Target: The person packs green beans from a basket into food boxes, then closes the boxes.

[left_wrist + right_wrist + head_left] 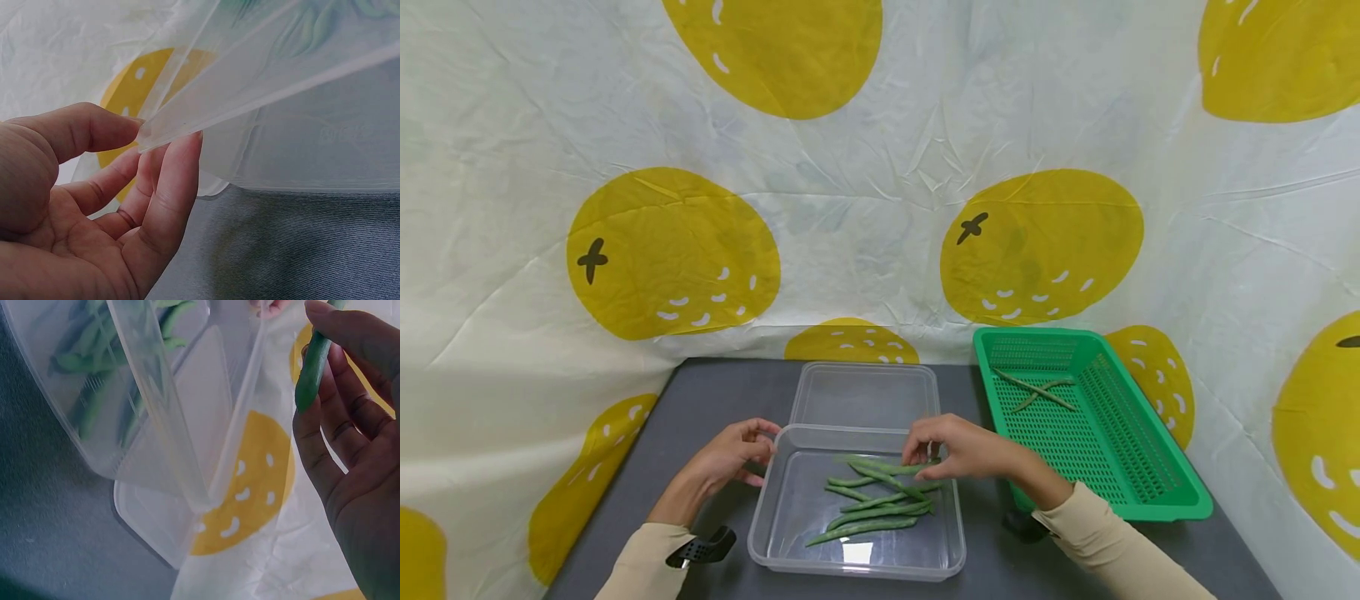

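Note:
A clear plastic container point(857, 571) lies on the dark table, with several green beans point(868, 527) spread over its bottom. At its far left corner, my left hand point(730, 454) pinches the rim between thumb and fingers, as the left wrist view shows up close. My right hand point(966, 450) is over the container's right side and holds a green bean point(312, 372) between thumb and fingers. One tip of that bean points down past the fingers in the right wrist view.
Behind the container lies a clear flat lid point(865, 396). On the right stands a green perforated basket point(1195, 502) holding a few thin beans point(1037, 389). A white cloth point(865, 242) with yellow fruit prints hangs behind and beside the table point(707, 400).

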`<state>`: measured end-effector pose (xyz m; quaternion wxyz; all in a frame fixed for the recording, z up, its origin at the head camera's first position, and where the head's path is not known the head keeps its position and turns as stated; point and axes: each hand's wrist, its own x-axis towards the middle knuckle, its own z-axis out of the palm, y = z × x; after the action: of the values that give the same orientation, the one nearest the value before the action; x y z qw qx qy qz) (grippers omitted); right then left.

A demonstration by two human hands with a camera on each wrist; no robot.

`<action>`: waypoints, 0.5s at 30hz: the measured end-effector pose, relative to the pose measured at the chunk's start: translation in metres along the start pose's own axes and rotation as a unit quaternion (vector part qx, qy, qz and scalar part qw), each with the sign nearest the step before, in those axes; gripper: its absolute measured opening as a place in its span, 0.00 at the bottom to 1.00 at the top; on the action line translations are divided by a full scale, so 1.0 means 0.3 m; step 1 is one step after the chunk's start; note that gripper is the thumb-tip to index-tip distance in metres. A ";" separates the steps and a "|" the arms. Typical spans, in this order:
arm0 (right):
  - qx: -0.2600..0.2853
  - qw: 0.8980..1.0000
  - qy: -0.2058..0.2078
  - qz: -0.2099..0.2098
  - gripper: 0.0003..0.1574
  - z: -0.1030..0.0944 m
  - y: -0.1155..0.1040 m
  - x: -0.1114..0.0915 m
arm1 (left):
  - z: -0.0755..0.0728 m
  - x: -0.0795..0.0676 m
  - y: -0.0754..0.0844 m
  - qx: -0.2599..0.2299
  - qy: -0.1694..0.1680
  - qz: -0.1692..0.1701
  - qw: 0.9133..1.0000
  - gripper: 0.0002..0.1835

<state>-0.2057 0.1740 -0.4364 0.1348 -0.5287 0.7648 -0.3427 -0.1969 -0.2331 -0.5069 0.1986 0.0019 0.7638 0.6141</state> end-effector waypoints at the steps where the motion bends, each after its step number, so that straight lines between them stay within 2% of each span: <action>1: -0.001 1.000 -0.002 0.000 0.14 0.006 -0.001 0.002 | 0.000 0.000 -0.001 0.000 0.000 0.001 1.000 0.24; 9: 0.014 1.000 -0.017 -0.001 0.12 0.045 0.003 0.007 | 0.008 -0.007 -0.005 0.000 0.002 0.000 1.000 0.24; 15: 0.016 1.000 -0.014 -0.006 0.12 0.045 0.006 -0.003 | 0.012 -0.013 -0.008 0.001 0.000 0.005 1.000 0.24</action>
<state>-0.1989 0.1701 -0.4477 0.1520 -0.5356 0.7543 -0.3481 -0.1917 -0.2312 -0.5086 0.1955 0.0057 0.7647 0.6139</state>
